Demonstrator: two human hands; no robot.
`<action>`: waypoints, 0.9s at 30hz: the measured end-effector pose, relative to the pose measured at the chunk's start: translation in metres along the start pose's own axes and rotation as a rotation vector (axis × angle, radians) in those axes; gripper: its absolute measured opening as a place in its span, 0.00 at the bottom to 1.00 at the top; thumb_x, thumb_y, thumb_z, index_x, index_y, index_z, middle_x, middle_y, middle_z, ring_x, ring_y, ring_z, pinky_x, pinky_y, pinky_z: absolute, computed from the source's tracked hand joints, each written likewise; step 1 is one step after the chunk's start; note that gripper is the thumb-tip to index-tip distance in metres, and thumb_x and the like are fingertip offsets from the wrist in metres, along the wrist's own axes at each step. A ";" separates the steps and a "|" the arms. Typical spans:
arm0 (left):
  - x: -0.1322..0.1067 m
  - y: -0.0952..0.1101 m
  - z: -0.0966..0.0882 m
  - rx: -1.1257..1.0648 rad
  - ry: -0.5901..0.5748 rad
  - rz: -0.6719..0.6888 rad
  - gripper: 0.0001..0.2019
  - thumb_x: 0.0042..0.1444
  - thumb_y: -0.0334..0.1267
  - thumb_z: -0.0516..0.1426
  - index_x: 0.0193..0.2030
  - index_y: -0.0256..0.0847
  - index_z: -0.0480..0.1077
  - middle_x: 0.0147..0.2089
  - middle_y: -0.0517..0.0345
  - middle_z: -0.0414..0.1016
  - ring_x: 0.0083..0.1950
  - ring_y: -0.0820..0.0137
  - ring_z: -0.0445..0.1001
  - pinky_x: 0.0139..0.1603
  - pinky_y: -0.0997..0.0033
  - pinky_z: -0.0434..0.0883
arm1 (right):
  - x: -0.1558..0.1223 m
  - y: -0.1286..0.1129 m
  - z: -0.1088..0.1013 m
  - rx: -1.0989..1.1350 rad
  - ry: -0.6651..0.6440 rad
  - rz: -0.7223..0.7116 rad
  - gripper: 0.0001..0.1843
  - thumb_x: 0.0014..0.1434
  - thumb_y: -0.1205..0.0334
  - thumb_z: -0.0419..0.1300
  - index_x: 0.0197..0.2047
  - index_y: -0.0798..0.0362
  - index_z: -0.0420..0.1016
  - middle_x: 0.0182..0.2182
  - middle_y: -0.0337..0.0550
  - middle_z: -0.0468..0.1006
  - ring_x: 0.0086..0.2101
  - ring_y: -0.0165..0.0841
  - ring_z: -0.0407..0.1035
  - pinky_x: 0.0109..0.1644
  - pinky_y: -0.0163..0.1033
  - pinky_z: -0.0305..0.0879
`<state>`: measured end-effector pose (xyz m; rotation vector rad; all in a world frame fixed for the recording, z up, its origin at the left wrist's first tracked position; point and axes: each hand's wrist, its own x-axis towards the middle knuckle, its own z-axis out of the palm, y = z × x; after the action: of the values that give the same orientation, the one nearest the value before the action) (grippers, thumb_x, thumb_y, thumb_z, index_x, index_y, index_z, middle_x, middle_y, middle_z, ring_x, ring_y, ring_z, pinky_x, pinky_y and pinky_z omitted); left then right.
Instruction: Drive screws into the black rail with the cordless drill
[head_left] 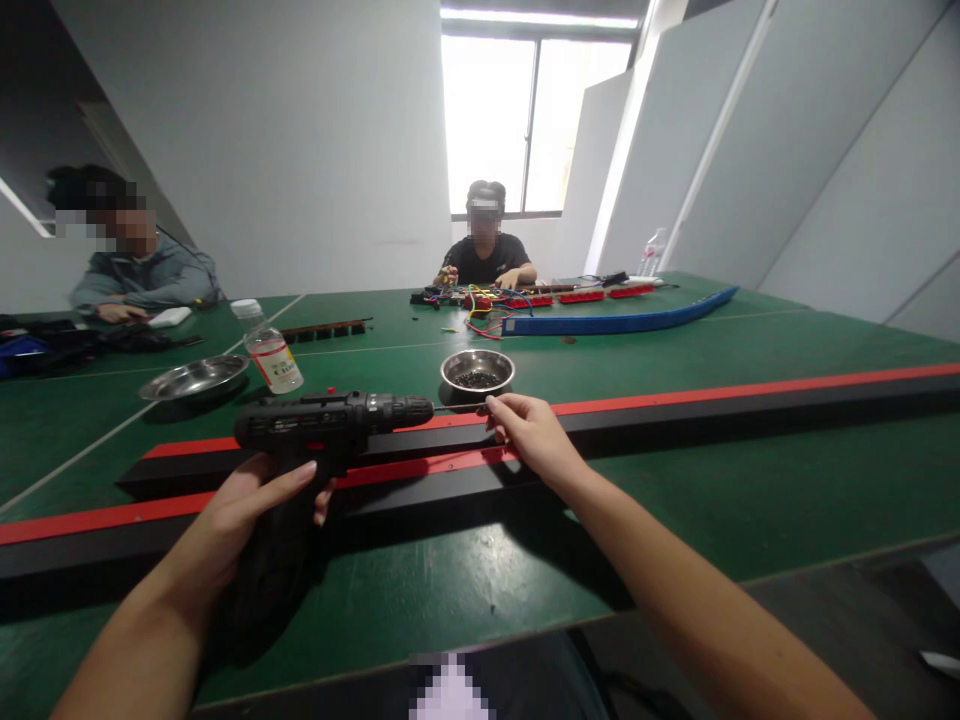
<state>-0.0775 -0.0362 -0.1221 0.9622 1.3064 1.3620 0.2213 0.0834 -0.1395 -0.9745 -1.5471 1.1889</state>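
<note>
My left hand [247, 500] is wrapped round the grip of a black cordless drill [300, 425], held level with its chuck towards the right. A long thin bit [459, 407] sticks out of the chuck. At the bit's far end, my right hand [525, 428] is closed in a pinch; whatever is between its fingertips is too small to make out. Below and behind the hands lie two long black bars with red top faces, the nearer bar [427, 505] and the farther bar [675, 415]. Just beyond the fingers stands a steel bowl [478, 358] holding small dark pieces, possibly screws.
On the green table [487, 590] stand a metal dish [161, 385] and a clear labelled bottle [271, 355] at left. A blue curved strip [622, 318] lies farther back. Past it, one person [487, 255] sits behind wired red parts [585, 296]; another person [142, 275] sits at left.
</note>
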 end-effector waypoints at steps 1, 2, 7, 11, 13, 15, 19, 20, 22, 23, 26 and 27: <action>0.000 0.001 -0.001 0.007 -0.015 -0.010 0.22 0.47 0.39 0.71 0.48 0.38 0.71 0.34 0.52 0.77 0.31 0.67 0.77 0.29 0.71 0.76 | 0.000 0.000 0.000 0.000 -0.001 0.002 0.21 0.61 0.44 0.61 0.31 0.55 0.75 0.26 0.41 0.74 0.24 0.27 0.65 0.29 0.34 0.60; 0.000 0.001 -0.001 0.014 -0.028 -0.021 0.22 0.48 0.39 0.71 0.48 0.38 0.71 0.34 0.52 0.77 0.31 0.67 0.77 0.30 0.71 0.77 | 0.000 -0.001 0.000 -0.004 -0.002 0.002 0.20 0.60 0.45 0.62 0.32 0.55 0.75 0.26 0.41 0.74 0.25 0.28 0.65 0.29 0.34 0.60; -0.004 0.003 -0.001 0.007 -0.013 -0.048 0.20 0.50 0.40 0.70 0.48 0.38 0.70 0.33 0.56 0.76 0.30 0.70 0.76 0.31 0.74 0.76 | 0.000 0.000 0.000 -0.022 -0.003 -0.007 0.20 0.61 0.46 0.61 0.33 0.56 0.76 0.27 0.41 0.75 0.25 0.28 0.65 0.30 0.34 0.60; -0.005 0.001 -0.004 0.027 -0.030 -0.075 0.19 0.53 0.40 0.68 0.48 0.39 0.70 0.33 0.57 0.77 0.31 0.71 0.77 0.32 0.74 0.76 | 0.000 0.000 -0.001 -0.017 -0.007 -0.010 0.19 0.61 0.47 0.60 0.33 0.56 0.76 0.26 0.41 0.75 0.25 0.28 0.65 0.30 0.34 0.60; -0.004 0.001 -0.004 0.032 -0.050 -0.079 0.19 0.54 0.40 0.68 0.49 0.39 0.69 0.33 0.56 0.77 0.31 0.70 0.77 0.32 0.74 0.76 | -0.001 -0.001 -0.001 -0.017 -0.010 -0.011 0.18 0.61 0.47 0.61 0.34 0.55 0.76 0.27 0.40 0.75 0.25 0.28 0.65 0.30 0.34 0.61; -0.004 0.002 -0.003 0.024 -0.051 -0.082 0.20 0.53 0.41 0.68 0.49 0.39 0.69 0.32 0.56 0.77 0.31 0.70 0.76 0.31 0.73 0.76 | -0.002 -0.001 -0.001 -0.024 -0.012 -0.011 0.17 0.61 0.49 0.61 0.35 0.55 0.77 0.27 0.40 0.75 0.25 0.28 0.66 0.30 0.34 0.61; -0.003 0.003 0.001 0.014 -0.024 -0.044 0.23 0.49 0.40 0.70 0.49 0.37 0.70 0.32 0.55 0.78 0.31 0.68 0.76 0.30 0.72 0.76 | -0.001 0.000 -0.001 -0.045 -0.018 -0.011 0.16 0.63 0.50 0.59 0.34 0.55 0.76 0.27 0.41 0.75 0.26 0.28 0.66 0.29 0.34 0.61; -0.002 0.003 0.002 0.022 -0.018 -0.022 0.23 0.48 0.40 0.71 0.49 0.37 0.71 0.31 0.55 0.78 0.30 0.67 0.76 0.29 0.71 0.76 | 0.000 0.001 -0.001 -0.041 -0.020 -0.015 0.16 0.63 0.50 0.59 0.33 0.55 0.76 0.27 0.41 0.75 0.26 0.29 0.66 0.30 0.34 0.61; -0.002 0.002 0.003 0.029 -0.013 0.019 0.22 0.47 0.40 0.71 0.47 0.36 0.72 0.30 0.54 0.78 0.29 0.67 0.76 0.28 0.71 0.76 | 0.001 0.002 -0.001 -0.031 -0.022 -0.022 0.17 0.63 0.50 0.58 0.33 0.55 0.75 0.27 0.41 0.74 0.26 0.29 0.66 0.30 0.34 0.62; -0.002 0.002 0.003 0.025 -0.009 0.027 0.21 0.47 0.39 0.71 0.46 0.35 0.72 0.30 0.53 0.78 0.29 0.67 0.76 0.28 0.71 0.76 | 0.001 0.003 -0.001 -0.028 -0.022 -0.021 0.16 0.63 0.50 0.58 0.33 0.55 0.75 0.27 0.41 0.74 0.27 0.29 0.66 0.30 0.34 0.63; -0.002 0.002 0.003 0.001 -0.016 0.015 0.20 0.48 0.37 0.70 0.47 0.37 0.73 0.33 0.51 0.80 0.30 0.67 0.77 0.29 0.71 0.76 | 0.001 0.003 -0.001 -0.035 -0.017 -0.006 0.16 0.64 0.51 0.57 0.34 0.56 0.75 0.27 0.42 0.74 0.27 0.29 0.66 0.30 0.34 0.63; -0.002 0.002 0.003 -0.006 -0.021 0.016 0.20 0.48 0.37 0.70 0.46 0.37 0.73 0.34 0.51 0.80 0.30 0.67 0.76 0.29 0.70 0.76 | 0.000 0.003 -0.001 -0.037 -0.014 0.000 0.16 0.64 0.51 0.57 0.35 0.56 0.75 0.27 0.42 0.74 0.26 0.29 0.66 0.29 0.34 0.63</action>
<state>-0.0743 -0.0374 -0.1193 0.9825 1.2814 1.3640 0.2226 0.0848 -0.1421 -0.9926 -1.5852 1.1730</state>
